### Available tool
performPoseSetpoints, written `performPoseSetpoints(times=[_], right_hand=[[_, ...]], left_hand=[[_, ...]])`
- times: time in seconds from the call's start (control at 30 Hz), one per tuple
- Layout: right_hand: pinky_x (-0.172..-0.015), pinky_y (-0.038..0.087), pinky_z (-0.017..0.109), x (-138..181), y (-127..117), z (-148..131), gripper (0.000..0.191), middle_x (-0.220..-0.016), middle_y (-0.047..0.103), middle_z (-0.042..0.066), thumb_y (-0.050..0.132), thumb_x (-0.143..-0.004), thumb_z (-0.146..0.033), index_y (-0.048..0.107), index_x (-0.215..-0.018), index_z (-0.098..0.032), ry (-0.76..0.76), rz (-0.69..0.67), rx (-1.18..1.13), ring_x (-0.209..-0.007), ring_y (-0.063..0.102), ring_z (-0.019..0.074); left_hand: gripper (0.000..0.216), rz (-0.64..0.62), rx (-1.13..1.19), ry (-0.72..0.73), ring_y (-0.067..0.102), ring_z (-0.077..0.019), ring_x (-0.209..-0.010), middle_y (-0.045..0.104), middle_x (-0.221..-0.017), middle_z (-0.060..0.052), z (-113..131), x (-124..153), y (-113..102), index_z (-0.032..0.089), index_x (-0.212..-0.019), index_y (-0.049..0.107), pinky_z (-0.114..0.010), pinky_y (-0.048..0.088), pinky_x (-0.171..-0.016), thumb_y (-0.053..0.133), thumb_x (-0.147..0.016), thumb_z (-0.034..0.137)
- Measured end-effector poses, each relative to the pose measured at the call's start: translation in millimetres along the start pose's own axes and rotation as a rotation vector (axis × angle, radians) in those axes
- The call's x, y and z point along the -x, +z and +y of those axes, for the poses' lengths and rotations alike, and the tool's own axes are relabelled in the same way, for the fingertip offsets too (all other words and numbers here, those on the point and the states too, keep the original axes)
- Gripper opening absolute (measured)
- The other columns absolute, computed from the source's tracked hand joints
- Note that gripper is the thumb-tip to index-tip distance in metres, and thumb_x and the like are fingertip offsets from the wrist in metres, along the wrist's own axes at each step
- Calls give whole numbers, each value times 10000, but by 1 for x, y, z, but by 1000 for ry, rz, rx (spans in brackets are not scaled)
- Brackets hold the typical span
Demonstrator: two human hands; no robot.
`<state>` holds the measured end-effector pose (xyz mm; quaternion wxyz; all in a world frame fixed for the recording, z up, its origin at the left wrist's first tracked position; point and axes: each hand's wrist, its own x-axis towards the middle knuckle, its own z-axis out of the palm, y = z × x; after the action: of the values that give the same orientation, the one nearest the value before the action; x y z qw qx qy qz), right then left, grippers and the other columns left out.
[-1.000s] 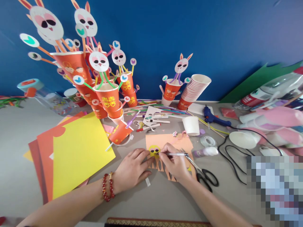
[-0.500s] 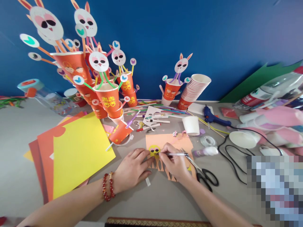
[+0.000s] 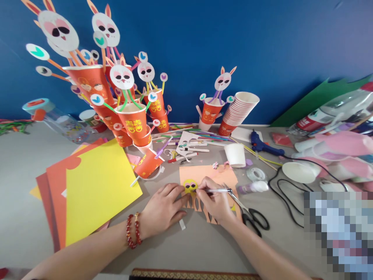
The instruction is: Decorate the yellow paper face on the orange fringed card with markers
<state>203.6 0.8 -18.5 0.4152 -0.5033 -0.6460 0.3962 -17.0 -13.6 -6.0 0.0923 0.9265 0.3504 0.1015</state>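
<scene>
A small yellow paper face [image 3: 190,186] lies on an orange sheet of paper [image 3: 217,177] in front of me. My left hand [image 3: 163,208] lies flat beside it, fingers stretched out, fingertips pressing at its left edge; a red bead bracelet [image 3: 132,230] is on that wrist. My right hand [image 3: 214,200] is pinched round a thin silver pen [image 3: 217,190], whose tip touches the yellow face. Black-handled scissors [image 3: 250,216] lie just right of my right hand.
Orange paper cups with rabbit faces on straws [image 3: 132,116] stand at the back left. Yellow and orange card sheets [image 3: 96,190] lie to the left. A stack of cups [image 3: 240,111], a white cup [image 3: 235,154], a blue glue gun [image 3: 260,146] with its black cord, and markers sit behind and right.
</scene>
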Motion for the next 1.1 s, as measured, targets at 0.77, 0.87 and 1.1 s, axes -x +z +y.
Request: performPoseSetpoints(times=[0.77, 0.87, 1.1], right_hand=[[-476, 331, 224, 0, 3, -1, 185, -577, 407, -56, 527, -844, -254, 441, -681, -245, 36, 40, -60, -510, 395, 122], [-477, 333, 225, -1, 3, -3, 193, -574, 404, -54, 522, -845, -263, 435, -672, -246, 26, 50, -55, -512, 393, 125], [-493, 316, 231, -2, 2, -4, 198, -587, 398, -57, 517, -851, -237, 443, -668, -239, -7, 64, -28, -516, 388, 122]], left_hand=[[420, -2, 9, -6, 524, -309, -1242, 585, -1340, -121, 1, 0, -1, 201, -1364, 580, -471, 498, -1032, 616, -975, 355], [420, -8, 5, -11, 525, -310, -1240, 586, -1336, -117, 1, 0, -1, 203, -1354, 584, -470, 501, -1028, 635, -965, 351], [411, -10, 5, -8, 530, -313, -1236, 587, -1336, -122, 1, 0, -1, 194, -1346, 587, -471, 502, -1025, 631, -967, 349]])
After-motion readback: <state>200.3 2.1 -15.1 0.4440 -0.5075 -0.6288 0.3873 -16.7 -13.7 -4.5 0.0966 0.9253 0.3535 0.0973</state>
